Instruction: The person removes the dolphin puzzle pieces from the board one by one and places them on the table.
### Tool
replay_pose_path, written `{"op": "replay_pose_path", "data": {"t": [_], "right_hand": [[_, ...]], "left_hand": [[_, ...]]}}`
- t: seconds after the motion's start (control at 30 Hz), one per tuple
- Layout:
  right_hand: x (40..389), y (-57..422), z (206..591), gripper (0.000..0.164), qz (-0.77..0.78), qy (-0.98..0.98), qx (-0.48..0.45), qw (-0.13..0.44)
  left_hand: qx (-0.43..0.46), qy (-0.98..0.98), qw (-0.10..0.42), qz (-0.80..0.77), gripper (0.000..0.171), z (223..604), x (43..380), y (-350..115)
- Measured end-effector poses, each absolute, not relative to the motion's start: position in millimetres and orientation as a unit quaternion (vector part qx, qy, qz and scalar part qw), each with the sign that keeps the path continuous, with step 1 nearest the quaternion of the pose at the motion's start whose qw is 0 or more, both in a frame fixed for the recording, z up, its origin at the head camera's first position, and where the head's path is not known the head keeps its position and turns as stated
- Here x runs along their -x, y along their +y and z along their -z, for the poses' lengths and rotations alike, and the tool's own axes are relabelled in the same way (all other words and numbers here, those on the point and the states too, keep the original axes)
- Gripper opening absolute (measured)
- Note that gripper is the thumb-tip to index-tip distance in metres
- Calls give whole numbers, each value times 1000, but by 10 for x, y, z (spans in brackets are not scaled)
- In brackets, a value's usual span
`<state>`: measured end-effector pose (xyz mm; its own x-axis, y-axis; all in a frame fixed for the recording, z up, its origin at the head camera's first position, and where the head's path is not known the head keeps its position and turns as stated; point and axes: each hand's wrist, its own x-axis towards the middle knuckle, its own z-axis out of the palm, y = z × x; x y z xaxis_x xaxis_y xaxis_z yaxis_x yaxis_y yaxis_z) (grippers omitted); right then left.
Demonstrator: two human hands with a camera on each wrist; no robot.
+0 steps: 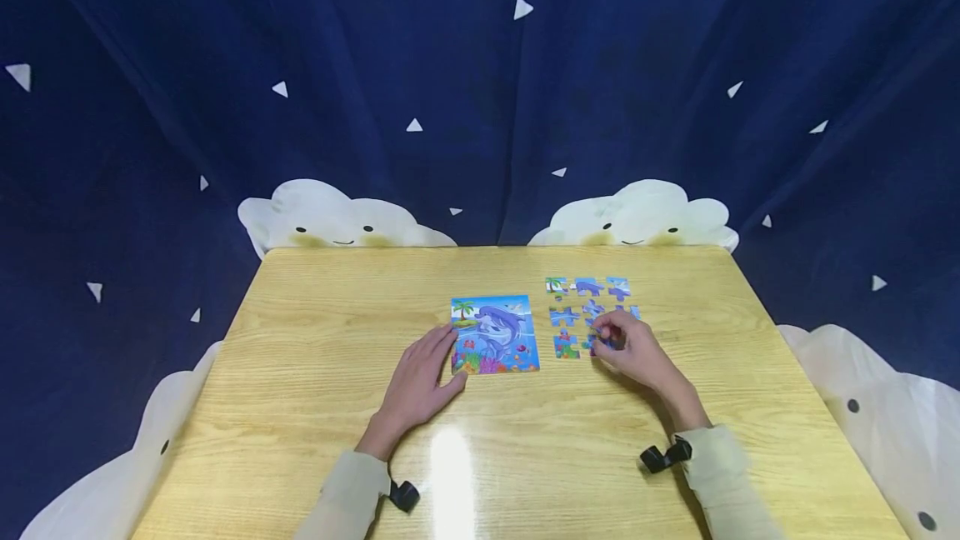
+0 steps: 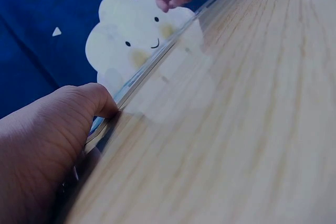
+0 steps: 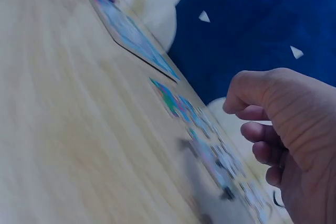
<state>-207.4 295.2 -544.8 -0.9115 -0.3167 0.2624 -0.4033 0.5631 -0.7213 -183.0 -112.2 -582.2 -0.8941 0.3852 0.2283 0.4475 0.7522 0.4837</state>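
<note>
A square dolphin picture board [image 1: 497,333] lies flat near the middle of the table. My left hand [image 1: 422,377] rests at its left edge, fingers extended along the side and thumb at the near corner. To the board's right, several jigsaw pieces [image 1: 564,317] with matching artwork are spread in loose rows, slightly apart. Above the near right pieces hovers my right hand [image 1: 637,351], its fingers loosely bent. In the right wrist view no piece shows between the thumb and fingers of that hand [image 3: 294,124]. It covers part of the pieces in the head view.
The wooden table [image 1: 337,290] has a light grain and a bright reflection near its front. Behind it hangs a dark blue curtain [image 1: 450,48] with white triangles and smiling clouds. Each wrist carries a black camera, such as the left one [image 1: 404,496].
</note>
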Motion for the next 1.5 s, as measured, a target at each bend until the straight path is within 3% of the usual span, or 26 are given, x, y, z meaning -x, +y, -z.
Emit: {"op": "replay_pose_path", "data": {"t": [0.2,0.43,0.63,1.2,1.5], "right_hand": [[2052,2619,5461,19,-424,-865,-263,48],[2007,2190,5523,34,-332,-884,-322,73],[1990,1956,5543,45,-265,-911,-311,61],[2058,1874,5513,47,-241,-925,-294,26],[2132,1860,5499,51,-271,-921,-278,-24]], "left_hand": [[225,-932,67,275,72,5833,1850,-1126],[220,-935,63,272,72,5853,1857,-1135],[222,-935,63,270,72,5854,1855,-1132],[219,-935,62,273,73,5849,1844,-1111],[212,-937,51,273,73,5813,1828,-1112]]}}
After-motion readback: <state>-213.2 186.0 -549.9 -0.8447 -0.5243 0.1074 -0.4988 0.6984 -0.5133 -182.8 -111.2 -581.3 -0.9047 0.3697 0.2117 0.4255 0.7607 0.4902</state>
